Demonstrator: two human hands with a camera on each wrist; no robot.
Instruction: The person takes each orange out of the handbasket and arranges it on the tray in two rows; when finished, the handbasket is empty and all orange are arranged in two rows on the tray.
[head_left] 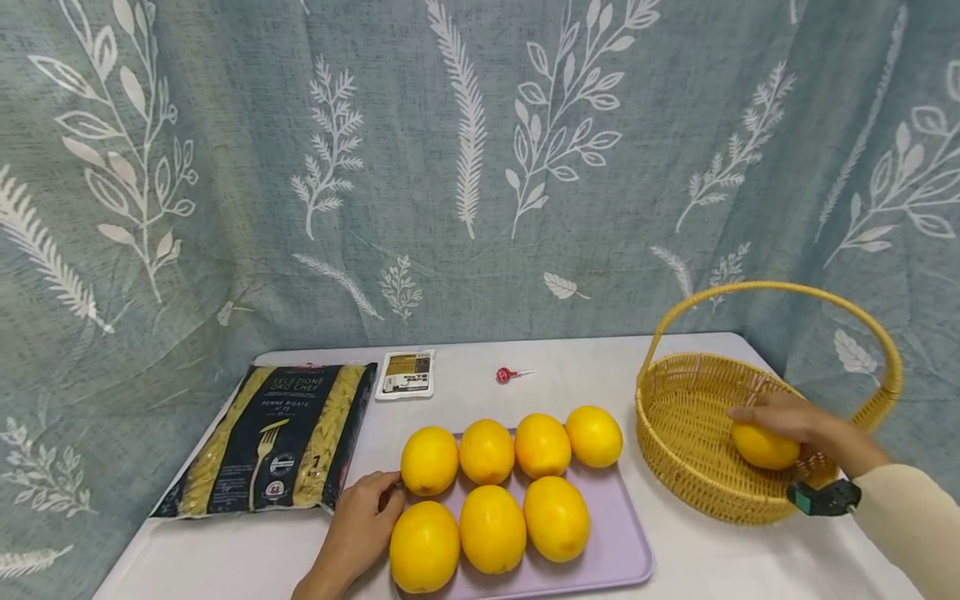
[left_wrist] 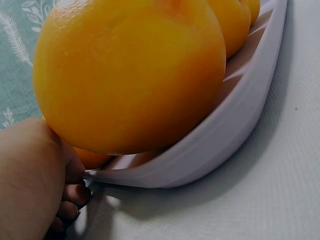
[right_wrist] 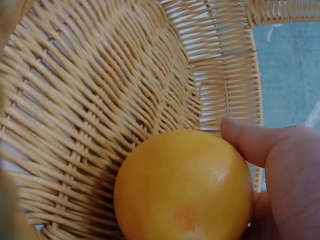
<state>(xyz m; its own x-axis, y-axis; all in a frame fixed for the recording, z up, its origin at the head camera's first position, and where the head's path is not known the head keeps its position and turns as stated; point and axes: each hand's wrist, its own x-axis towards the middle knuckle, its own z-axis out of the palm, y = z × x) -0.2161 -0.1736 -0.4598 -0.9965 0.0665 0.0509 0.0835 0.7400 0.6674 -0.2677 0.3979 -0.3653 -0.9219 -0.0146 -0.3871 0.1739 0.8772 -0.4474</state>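
Note:
Inside the yellow wicker basket (head_left: 678,471), at its right side, my right hand (head_left: 795,417) holds an orange (head_left: 763,447). The right wrist view shows the thumb along one side of that orange (right_wrist: 185,187), which sits low against the woven wicker. My left hand (head_left: 362,521) pinches the left edge of a lilac tray (head_left: 618,537), thumb at the rim and the other fingers curled below it. On the tray several oranges (head_left: 487,450) stand in a back row, and three more oranges (head_left: 492,529) form the front row.
A bag of penne pasta (head_left: 262,442) lies left of the tray. Behind it are a small flat package (head_left: 406,374) and a red lollipop (head_left: 506,375). The basket's tall handle (head_left: 765,286) arches over the right side. A patterned curtain (head_left: 420,192) hangs behind the table.

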